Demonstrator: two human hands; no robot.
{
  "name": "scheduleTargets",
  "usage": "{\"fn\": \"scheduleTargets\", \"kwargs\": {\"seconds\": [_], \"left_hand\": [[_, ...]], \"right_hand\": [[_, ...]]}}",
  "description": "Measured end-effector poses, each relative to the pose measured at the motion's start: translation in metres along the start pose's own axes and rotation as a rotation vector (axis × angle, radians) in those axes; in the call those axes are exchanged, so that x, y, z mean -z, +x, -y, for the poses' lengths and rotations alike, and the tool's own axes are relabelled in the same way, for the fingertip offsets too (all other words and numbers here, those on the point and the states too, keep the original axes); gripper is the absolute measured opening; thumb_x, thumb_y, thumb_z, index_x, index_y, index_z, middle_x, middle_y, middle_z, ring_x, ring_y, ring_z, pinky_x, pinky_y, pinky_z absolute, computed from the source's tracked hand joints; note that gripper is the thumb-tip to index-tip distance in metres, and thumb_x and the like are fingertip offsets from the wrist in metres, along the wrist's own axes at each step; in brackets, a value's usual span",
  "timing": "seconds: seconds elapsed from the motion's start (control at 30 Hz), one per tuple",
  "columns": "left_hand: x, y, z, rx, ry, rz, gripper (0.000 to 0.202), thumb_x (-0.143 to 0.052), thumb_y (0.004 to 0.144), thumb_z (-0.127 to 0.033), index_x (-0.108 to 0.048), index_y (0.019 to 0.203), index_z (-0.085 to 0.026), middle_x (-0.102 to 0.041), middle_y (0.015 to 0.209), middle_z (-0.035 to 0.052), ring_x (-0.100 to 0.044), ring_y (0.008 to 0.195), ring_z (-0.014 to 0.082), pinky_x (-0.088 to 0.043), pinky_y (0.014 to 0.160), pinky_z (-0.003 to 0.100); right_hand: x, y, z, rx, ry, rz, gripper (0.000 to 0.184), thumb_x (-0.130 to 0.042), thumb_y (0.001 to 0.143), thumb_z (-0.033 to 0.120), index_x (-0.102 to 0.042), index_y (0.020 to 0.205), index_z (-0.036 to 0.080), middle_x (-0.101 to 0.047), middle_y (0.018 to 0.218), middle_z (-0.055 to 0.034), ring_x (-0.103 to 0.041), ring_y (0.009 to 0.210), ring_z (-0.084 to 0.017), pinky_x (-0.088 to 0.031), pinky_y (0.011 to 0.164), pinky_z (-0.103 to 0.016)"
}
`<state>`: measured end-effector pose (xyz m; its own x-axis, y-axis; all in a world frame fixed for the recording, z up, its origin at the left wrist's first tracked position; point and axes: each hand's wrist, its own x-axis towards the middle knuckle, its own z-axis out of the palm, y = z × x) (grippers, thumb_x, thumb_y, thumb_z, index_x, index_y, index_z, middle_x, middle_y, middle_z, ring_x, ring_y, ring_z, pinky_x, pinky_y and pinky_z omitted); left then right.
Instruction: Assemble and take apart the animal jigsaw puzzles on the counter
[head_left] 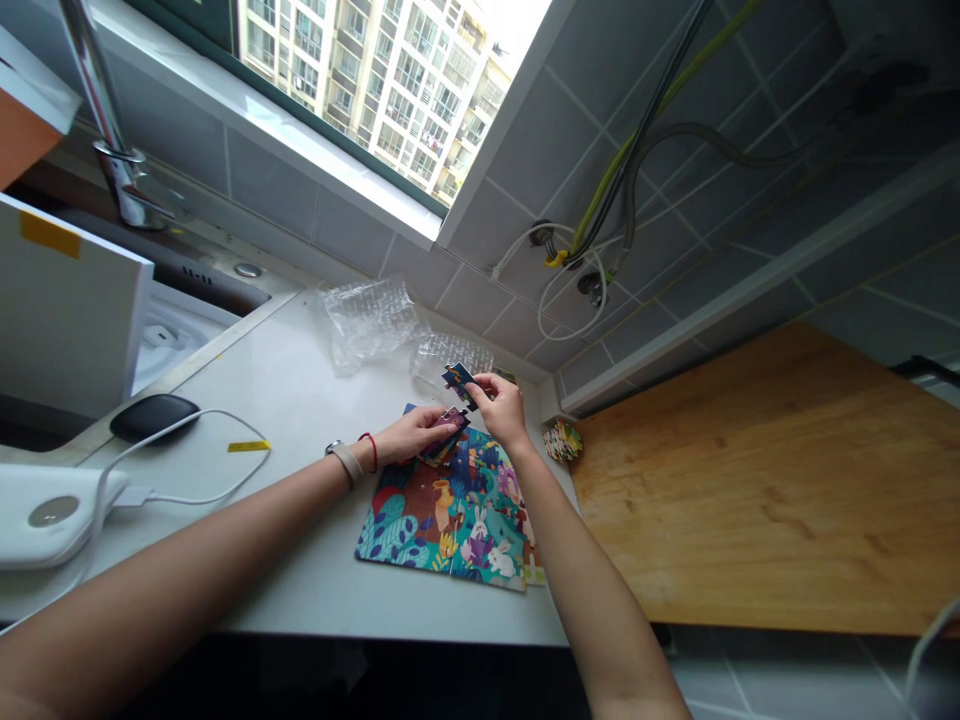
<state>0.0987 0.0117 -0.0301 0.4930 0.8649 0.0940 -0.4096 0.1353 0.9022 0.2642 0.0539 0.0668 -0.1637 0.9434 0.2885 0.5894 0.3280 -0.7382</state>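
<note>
My left hand is closed around a small stack of jigsaw pieces, purple on top. Just beyond it, my right hand pinches a dark blue jigsaw piece between thumb and fingers. Both hands hover close together over the upper part of a colourful puzzle picture, which lies flat on the white counter and shows rabbits, plants and a brown animal. My hands and right forearm hide some of its top and right side.
Crumpled clear plastic wrap lies behind my hands. A pile of jigsaw pieces sits by the wooden board on the right. To the left are a black mouse, a white device with a cable, and the sink's tap.
</note>
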Motion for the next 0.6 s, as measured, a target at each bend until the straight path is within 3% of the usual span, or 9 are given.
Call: {"fn": "scheduleTargets", "kwargs": {"seconds": [0.13, 0.23, 0.43, 0.6], "left_hand": [[0.002, 0.002, 0.004, 0.009, -0.006, -0.119, 0.053, -0.082, 0.077, -0.064, -0.069, 0.098, -0.017, -0.075, 0.086, 0.0024, -0.069, 0.075, 0.0178, -0.054, 0.068, 0.027], [0.003, 0.004, 0.006, 0.000, -0.055, -0.153, 0.058, -0.080, 0.077, -0.066, -0.069, 0.105, -0.017, -0.076, 0.091, 0.0042, -0.071, 0.079, 0.0201, -0.057, 0.072, 0.030], [0.003, 0.005, 0.008, -0.036, -0.064, -0.211, 0.059, -0.083, 0.075, -0.061, -0.069, 0.112, -0.016, -0.077, 0.095, 0.0054, -0.073, 0.084, 0.0228, -0.058, 0.078, 0.034], [0.004, 0.004, 0.009, -0.012, -0.030, -0.201, 0.049, -0.082, 0.077, -0.050, -0.068, 0.110, -0.016, -0.077, 0.099, 0.0060, -0.073, 0.089, 0.0248, -0.059, 0.080, 0.035]], "right_hand": [[0.007, -0.004, 0.004, -0.065, 0.181, 0.018, 0.041, -0.079, 0.076, 0.055, -0.076, 0.092, 0.018, -0.078, 0.083, -0.0062, -0.072, 0.072, -0.021, -0.061, 0.067, -0.033], [0.010, -0.015, 0.005, -0.163, 0.285, 0.074, 0.047, -0.082, 0.073, 0.058, -0.075, 0.095, 0.018, -0.078, 0.085, -0.0060, -0.072, 0.071, -0.021, -0.061, 0.060, -0.031], [0.000, -0.039, -0.013, -0.276, 0.278, 0.114, 0.044, -0.084, 0.070, 0.056, -0.076, 0.090, 0.017, -0.077, 0.080, -0.0053, -0.070, 0.067, -0.019, -0.056, 0.056, -0.028], [0.002, -0.038, -0.030, -0.287, 0.251, 0.112, 0.046, -0.082, 0.070, 0.057, -0.076, 0.092, 0.017, -0.078, 0.080, -0.0053, -0.068, 0.066, -0.018, -0.053, 0.055, -0.026]]}}
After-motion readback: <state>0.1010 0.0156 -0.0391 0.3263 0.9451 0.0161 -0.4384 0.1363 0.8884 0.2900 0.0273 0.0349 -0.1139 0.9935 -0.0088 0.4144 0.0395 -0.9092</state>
